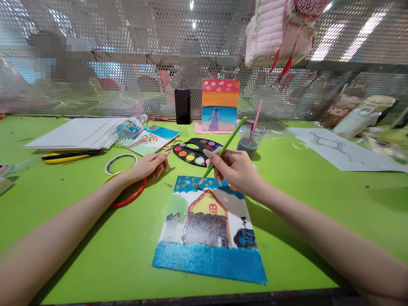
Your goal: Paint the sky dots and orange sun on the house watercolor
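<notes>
My right hand (237, 170) pinches a green-handled paintbrush (225, 145), its bristles at the blue upper band of a painting (207, 261). That painting shows a yellow and dark house with red outlines, and lies flat before me. Just beyond it is a black paint palette (180, 160) with wells of several colours, partly hidden by my right hand. Left of the painting, my left hand (149, 165) rests on the table with its fingers curled; whatever they may hold is hidden. A red ring (134, 198) and a white tape roll (107, 166) lie by its wrist.
A cup of murky water (250, 142) stands behind my right hand. Farther back are a propped painting (219, 100), a black phone (182, 106) and a plastic bottle (129, 127). White sheets (75, 134) and a yellow-black cutter (68, 158) lie left, a drawing (338, 148) right.
</notes>
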The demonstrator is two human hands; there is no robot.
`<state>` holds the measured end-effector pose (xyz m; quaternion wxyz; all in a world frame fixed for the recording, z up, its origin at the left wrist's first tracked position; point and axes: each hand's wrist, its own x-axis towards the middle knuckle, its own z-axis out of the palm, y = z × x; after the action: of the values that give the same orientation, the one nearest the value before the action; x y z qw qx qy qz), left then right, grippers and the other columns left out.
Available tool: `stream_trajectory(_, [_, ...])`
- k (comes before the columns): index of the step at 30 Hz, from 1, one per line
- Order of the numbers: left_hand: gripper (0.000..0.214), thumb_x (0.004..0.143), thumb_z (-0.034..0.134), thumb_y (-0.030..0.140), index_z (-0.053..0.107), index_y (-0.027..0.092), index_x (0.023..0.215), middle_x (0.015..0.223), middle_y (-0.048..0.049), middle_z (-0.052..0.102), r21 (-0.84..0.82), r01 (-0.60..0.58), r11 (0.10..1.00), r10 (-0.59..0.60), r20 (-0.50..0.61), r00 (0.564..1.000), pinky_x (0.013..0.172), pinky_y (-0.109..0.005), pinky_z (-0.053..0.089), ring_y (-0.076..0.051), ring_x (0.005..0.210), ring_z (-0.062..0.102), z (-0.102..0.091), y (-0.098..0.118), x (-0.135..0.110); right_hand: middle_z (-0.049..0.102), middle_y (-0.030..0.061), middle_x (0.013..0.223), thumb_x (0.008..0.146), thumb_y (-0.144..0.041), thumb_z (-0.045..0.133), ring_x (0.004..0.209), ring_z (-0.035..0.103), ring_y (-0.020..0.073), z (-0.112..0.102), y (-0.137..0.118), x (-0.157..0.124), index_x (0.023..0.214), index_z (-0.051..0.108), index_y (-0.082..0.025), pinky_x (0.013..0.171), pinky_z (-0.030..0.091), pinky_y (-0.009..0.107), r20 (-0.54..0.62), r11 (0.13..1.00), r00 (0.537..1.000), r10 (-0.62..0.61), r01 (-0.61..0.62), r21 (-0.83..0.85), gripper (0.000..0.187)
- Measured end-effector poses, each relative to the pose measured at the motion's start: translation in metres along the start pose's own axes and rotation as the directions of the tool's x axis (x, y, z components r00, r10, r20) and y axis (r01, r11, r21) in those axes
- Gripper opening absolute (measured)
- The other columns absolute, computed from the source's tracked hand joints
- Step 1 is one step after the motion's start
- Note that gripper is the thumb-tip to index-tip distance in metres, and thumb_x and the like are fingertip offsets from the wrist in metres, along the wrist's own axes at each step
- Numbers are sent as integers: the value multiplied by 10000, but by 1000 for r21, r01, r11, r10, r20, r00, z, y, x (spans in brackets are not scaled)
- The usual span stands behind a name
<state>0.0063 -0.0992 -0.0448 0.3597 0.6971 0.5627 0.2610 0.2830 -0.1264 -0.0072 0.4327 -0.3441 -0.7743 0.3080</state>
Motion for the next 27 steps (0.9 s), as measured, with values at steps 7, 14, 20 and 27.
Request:
stream_trajectory(7, [517, 911, 368, 568, 577, 162, 668, 414, 2, 525, 5, -19, 1000, 19, 14, 1000, 420, -196, 359, -93, 359, 450, -1, -2, 1, 493, -14, 542, 915, -476, 519, 491, 421, 78, 0, -1, -1, 663, 568, -160, 469, 344, 253, -4, 1000, 1000, 4, -4, 4, 407])
stream_trajectory(14, [513, 911, 381, 568, 582, 163, 669, 413, 2, 528, 0, -27, 1000, 27, 5, 1000, 410, -193, 354, -91, 356, 449, -1, -3, 1, 480, -21, 509, 915, -496, 514, 462, 427, 75, 1, 0, -1, 654, 556, -164, 449, 352, 251, -4, 1000, 1000, 2, -2, -5, 424])
stream_trajectory(20, [504, 914, 375, 552, 582, 161, 672, 410, -2, 527, -4, -18, 1000, 19, 18, 1000, 413, -197, 356, -94, 350, 447, -1, -3, 2, 512, -36, 480, 885, -499, 570, 386, 469, 70, -10, -8, 4, 685, 590, -166, 392, 369, 233, -183, 991, 983, -28, 52, 127, 389])
stream_trajectory(27, [495, 907, 381, 546, 578, 156, 677, 420, 0, 519, 1, -4, 1000, 4, -6, 1000, 417, -197, 358, -98, 367, 450, 0, 1, 0, 546, -28, 564, 885, -501, 570, 460, 502, 72, -1, -3, 0, 772, 601, -160, 445, 412, 227, -11, 979, 1000, 13, -10, 201, 360])
